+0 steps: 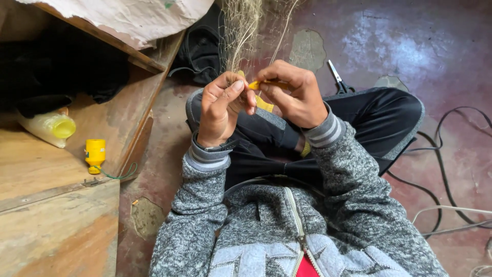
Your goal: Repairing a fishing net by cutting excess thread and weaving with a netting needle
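A: What sits at the far left?

B: A wooden bench (46,169) carries a pale plastic bottle (48,128) lying on its side, its yellow mouth facing right. Just beside it stands a small yellow spool (95,155) with a green thread (119,174) trailing off it.

A: And the hands?

B: They meet in the middle, above the person's crossed legs in dark trousers. The left hand (221,107) is curled, thumb pressed against the bent fingers; its grip is together, but whether it pinches the mesh I cannot tell. Touching it on the right, the right hand (294,95) has its grip clamped on a yellow netting needle (262,85). The needle's tip pokes out leftward between the two hands, and more yellow shows below them.

A: Anything above them?

B: Fine pale fishing net (241,25) hangs down to the fingers.

A: Further right?

B: Scissors (337,78) lie on the reddish floor (410,46) just beyond the knee, and dark cables (451,169) loop across the floor at the right edge.
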